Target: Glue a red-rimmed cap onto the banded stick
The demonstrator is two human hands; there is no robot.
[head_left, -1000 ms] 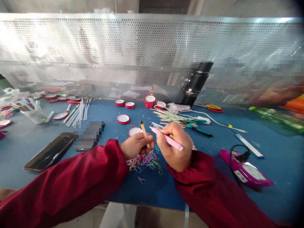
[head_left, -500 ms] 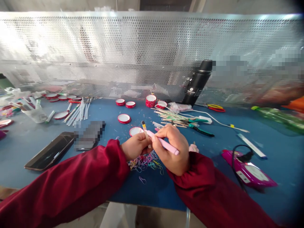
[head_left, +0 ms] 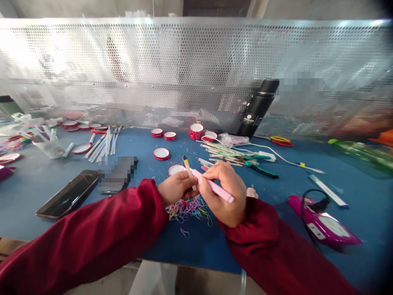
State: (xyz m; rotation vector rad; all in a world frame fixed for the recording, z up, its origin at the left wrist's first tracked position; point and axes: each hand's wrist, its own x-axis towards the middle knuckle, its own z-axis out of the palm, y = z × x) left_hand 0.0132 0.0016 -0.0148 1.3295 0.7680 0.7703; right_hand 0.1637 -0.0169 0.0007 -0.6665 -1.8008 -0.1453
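My left hand [head_left: 175,188] pinches a thin flat stick [head_left: 187,166] with a dark tip and a yellow band, tilted upward. Closed around a pink pen [head_left: 218,189] is my right hand [head_left: 227,194], and the pen's front end meets the stick near my left fingertips. The exact contact is too small to make out. Under both hands lies a pile of colourful elastic loops [head_left: 192,209], partly hidden by them. One loose purple loop [head_left: 184,233] is nearer the table edge. Just behind my left hand sits a red-rimmed lid [head_left: 176,169].
Two phones [head_left: 69,193] lie at the left, near a cup of sticks [head_left: 50,148]. Behind the hands are more red lids [head_left: 161,154], wooden sticks [head_left: 224,152], green-handled pliers [head_left: 260,169] and a black bottle [head_left: 259,108]. A magenta device [head_left: 327,223] sits at the right.
The whole view has shifted slightly, so the table items appear a little further right. Both hands keep their hold on the stick and pen, with almost no movement between them.
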